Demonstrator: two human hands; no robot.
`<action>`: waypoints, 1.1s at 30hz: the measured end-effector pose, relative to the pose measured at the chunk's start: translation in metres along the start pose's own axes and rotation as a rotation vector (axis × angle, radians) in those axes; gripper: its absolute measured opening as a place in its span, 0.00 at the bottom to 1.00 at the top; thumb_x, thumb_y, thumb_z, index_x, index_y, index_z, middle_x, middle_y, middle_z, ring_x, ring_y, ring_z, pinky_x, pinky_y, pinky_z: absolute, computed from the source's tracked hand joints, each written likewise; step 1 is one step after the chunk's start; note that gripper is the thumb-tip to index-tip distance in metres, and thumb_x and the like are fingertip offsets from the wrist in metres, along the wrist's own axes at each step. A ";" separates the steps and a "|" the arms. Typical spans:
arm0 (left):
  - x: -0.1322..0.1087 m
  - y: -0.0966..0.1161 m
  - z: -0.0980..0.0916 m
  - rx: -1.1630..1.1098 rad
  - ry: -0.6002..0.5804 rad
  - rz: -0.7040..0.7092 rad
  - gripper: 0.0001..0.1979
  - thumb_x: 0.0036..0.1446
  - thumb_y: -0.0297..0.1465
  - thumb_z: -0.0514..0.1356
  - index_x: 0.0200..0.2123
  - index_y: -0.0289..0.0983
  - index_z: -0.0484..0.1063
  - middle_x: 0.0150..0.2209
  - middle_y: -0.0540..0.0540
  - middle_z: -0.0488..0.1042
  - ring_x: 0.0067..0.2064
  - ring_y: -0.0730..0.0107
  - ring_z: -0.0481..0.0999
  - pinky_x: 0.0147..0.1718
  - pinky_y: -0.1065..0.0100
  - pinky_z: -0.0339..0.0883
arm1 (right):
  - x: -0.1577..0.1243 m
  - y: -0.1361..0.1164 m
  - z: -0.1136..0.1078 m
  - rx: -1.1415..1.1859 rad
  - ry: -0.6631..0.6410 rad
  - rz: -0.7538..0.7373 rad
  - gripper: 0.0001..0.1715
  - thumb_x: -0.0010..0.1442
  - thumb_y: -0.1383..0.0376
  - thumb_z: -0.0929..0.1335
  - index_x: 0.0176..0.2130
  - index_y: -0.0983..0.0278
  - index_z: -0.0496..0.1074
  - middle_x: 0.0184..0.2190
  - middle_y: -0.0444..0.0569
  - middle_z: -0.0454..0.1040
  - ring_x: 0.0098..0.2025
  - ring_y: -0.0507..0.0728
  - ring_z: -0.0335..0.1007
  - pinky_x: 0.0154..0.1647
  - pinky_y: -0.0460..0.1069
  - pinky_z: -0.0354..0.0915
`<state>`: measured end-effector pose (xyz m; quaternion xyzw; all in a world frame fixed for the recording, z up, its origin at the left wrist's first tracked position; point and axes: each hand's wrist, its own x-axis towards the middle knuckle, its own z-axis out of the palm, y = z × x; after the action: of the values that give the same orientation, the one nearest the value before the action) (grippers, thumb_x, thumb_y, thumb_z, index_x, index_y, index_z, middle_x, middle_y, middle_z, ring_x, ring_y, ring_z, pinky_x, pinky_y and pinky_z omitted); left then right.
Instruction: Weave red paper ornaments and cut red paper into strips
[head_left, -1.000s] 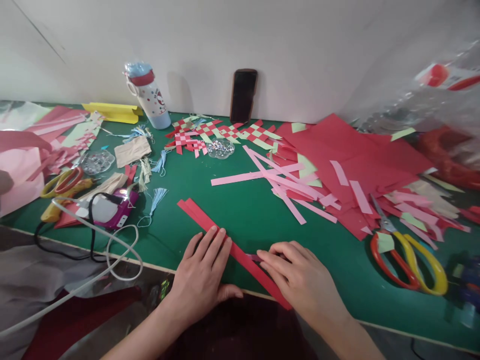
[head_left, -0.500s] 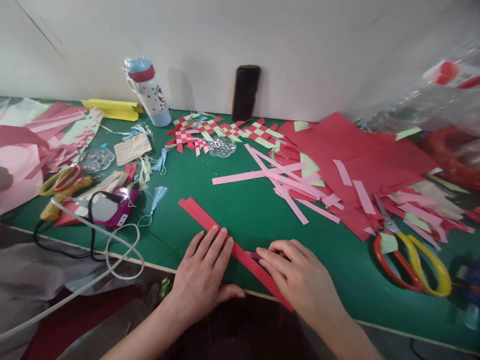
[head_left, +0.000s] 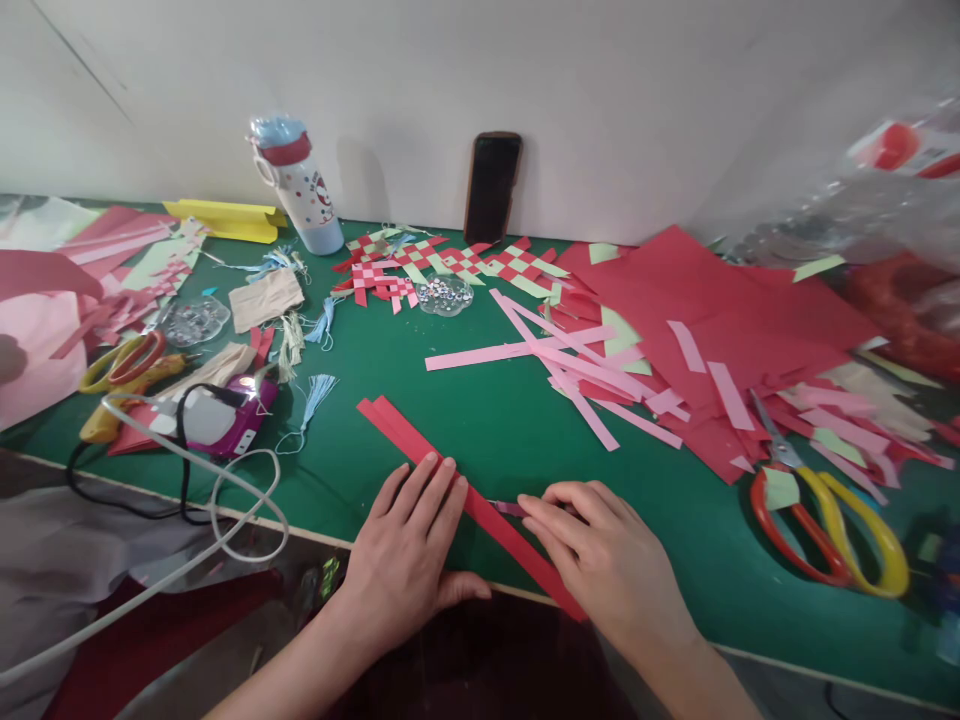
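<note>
Long red paper strips (head_left: 405, 436) lie diagonally on the green table mat (head_left: 480, 420), running from mid-table down to the near edge. My left hand (head_left: 409, 550) lies flat with fingers stretched out, its fingertips pressing on the strips. My right hand (head_left: 600, 560) rests just right of the strips with fingers curled down, and a small pink piece (head_left: 508, 507) peeks out at its fingertips. What the right fingers hold is hidden beneath them.
Pink strips (head_left: 555, 362) and red sheets (head_left: 705, 320) cover the right half. Red-and-yellow scissors (head_left: 825, 515) lie at right. Woven red, green and pink mats (head_left: 442, 262), a dish of beads (head_left: 444, 294), a phone (head_left: 491, 187), a bottle (head_left: 296, 185), a glue gun (head_left: 217, 418) with cable and a second pair of scissors (head_left: 120, 365) sit behind and left.
Both hands have stayed almost in place on the red strips; the view has shifted slightly.
</note>
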<state>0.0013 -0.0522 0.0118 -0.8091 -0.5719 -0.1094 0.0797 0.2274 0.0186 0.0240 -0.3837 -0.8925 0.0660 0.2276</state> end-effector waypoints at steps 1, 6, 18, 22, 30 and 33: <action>0.000 0.000 0.000 0.002 0.004 0.004 0.45 0.55 0.62 0.45 0.59 0.32 0.68 0.62 0.39 0.66 0.64 0.51 0.62 0.62 0.54 0.51 | 0.000 0.000 0.000 0.000 0.002 0.001 0.11 0.65 0.66 0.66 0.43 0.59 0.78 0.34 0.47 0.75 0.35 0.53 0.67 0.39 0.49 0.60; 0.000 0.000 -0.001 0.008 0.020 0.013 0.44 0.56 0.62 0.45 0.59 0.32 0.68 0.62 0.38 0.67 0.64 0.52 0.63 0.62 0.54 0.51 | 0.001 -0.002 0.000 -0.001 0.021 -0.005 0.11 0.66 0.66 0.65 0.43 0.59 0.78 0.33 0.47 0.75 0.35 0.53 0.67 0.39 0.49 0.60; -0.001 0.001 0.001 -0.002 0.009 0.006 0.44 0.56 0.61 0.47 0.60 0.32 0.67 0.63 0.38 0.66 0.65 0.51 0.61 0.63 0.53 0.51 | 0.004 -0.002 -0.001 -0.007 0.019 -0.015 0.12 0.66 0.65 0.65 0.42 0.59 0.79 0.33 0.48 0.75 0.35 0.53 0.68 0.38 0.49 0.60; -0.001 0.001 0.001 -0.003 0.008 0.005 0.44 0.55 0.62 0.46 0.60 0.32 0.67 0.63 0.38 0.66 0.65 0.51 0.61 0.63 0.53 0.51 | 0.003 -0.001 -0.001 -0.005 0.011 0.000 0.12 0.66 0.65 0.65 0.42 0.59 0.79 0.33 0.48 0.75 0.35 0.53 0.68 0.38 0.49 0.60; -0.001 0.001 -0.001 -0.001 0.011 0.006 0.44 0.56 0.61 0.46 0.59 0.32 0.67 0.62 0.38 0.67 0.64 0.51 0.62 0.63 0.54 0.52 | 0.003 0.000 -0.002 0.015 -0.004 -0.006 0.12 0.66 0.64 0.65 0.42 0.59 0.79 0.33 0.48 0.75 0.34 0.53 0.67 0.39 0.49 0.61; 0.000 0.001 -0.001 -0.006 0.014 0.006 0.44 0.56 0.61 0.46 0.60 0.32 0.67 0.62 0.38 0.67 0.64 0.51 0.62 0.63 0.54 0.52 | 0.004 -0.001 -0.002 0.010 0.000 -0.008 0.12 0.66 0.65 0.65 0.42 0.59 0.79 0.33 0.48 0.75 0.34 0.53 0.67 0.39 0.49 0.61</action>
<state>0.0019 -0.0531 0.0123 -0.8102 -0.5686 -0.1166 0.0816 0.2252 0.0213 0.0274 -0.3793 -0.8936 0.0695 0.2296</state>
